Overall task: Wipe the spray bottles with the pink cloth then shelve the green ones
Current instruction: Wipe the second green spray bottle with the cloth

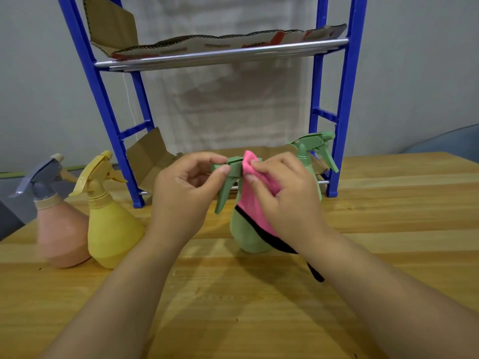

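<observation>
My right hand: fingers bunched on the pink cloth, pressing it to the spray head of the near green bottle; the cloth, black-edged, drapes down over the bottle's shoulder, its tail reaching the tabletop. My left hand: thumb and fingertips pinching the nozzle end of that same spray head, steadying it; the bottle stands upright on the tabletop in front of the rack.

Second green bottle: upright on the blue rack, on its lowest tier at the right, just behind my right hand; I judge it already shelved, though whether it was wiped I cannot tell from here.

Yellow bottle and pink bottle: side by side on the tabletop at my left, touching or nearly so, outside the rack; wiped or not, nothing shows.

Upper tier of the rack: a sheet of cardboard only, no bottles.

Standing, by my reckoning: wiping in hand on the near green bottle; one green shelved, one green left to shelve; the other two may yet need the cloth.
</observation>
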### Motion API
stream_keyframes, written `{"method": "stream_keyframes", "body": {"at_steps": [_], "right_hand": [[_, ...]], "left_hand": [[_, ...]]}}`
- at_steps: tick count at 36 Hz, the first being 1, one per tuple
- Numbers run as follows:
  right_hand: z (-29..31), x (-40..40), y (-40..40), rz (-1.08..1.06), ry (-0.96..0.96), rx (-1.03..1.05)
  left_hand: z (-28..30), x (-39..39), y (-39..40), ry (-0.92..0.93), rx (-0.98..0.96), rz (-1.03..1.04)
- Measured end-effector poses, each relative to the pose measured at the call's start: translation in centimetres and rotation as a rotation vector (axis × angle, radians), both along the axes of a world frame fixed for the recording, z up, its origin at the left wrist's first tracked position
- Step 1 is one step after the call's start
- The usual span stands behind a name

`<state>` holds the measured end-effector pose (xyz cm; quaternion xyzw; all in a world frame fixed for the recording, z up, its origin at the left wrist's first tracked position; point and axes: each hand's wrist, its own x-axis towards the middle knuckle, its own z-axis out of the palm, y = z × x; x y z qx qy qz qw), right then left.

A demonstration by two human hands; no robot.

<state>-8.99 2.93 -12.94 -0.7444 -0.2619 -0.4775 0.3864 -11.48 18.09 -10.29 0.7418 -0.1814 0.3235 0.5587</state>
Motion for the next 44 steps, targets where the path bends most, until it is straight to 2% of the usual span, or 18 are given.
{"method": "stream_keyframes", "body": {"at_steps": [5, 9, 14, 16, 18, 21, 23, 28, 32, 35, 39, 44], "right_hand": [[-2.0, -1.3, 1.5, 0.18, -0.059, -0.165], [-2.7, -1.5, 1.7, 0.104, -0.098, -0.312], [-0.8, 0.1, 0.2, -0.032, -0.034, -0.002], [-0.6, 0.4, -0.3, -0.052, 0.03, 0.038], [-1.0, 0.2, -0.3, -0.015, 0.056, -0.02], [-2.1, -0.3, -0.1, 0.112, 0.059, -0.213], [-2.6, -0.4, 0.0, 0.111, 0.061, -0.286], [-1.5, -0.5, -1.1, -0.039, 0.021, -0.079], [-1.4, -0.3, -2.1, -0.128, 0.074, 0.031], [-2.1, -0.3, -2.1, -0.076, 0.151, -0.022], [-2.7, -0.6, -1.4, 0.002, 0.162, -0.133], [-2.7, -1.0, -1.4, 0.043, 0.069, -0.175]], "left_hand": [[0.3, 0.1, 0.4, 0.038, -0.058, -0.041], [0.3, 0.0, 0.8, 0.032, -0.065, -0.053], [-0.1, 0.0, 0.7, 0.05, -0.096, -0.078], [-0.3, 0.0, 0.6, 0.045, -0.079, -0.065], [-0.4, 0.0, 0.4, 0.047, -0.067, -0.045], [-0.4, 0.2, 0.4, 0.03, -0.077, -0.017], [-0.4, 0.2, 0.3, 0.011, -0.052, 0.004], [-0.2, 0.1, 0.4, 0.02, 0.02, 0.026], [0.2, 0.1, 0.8, 0.004, 0.026, 0.055], [0.5, 0.0, 0.7, 0.004, 0.052, 0.055], [0.4, -0.1, 0.3, 0.029, 0.057, 0.047], [-0.3, 0.3, -0.3, 0.083, 0.011, -0.007]]}}
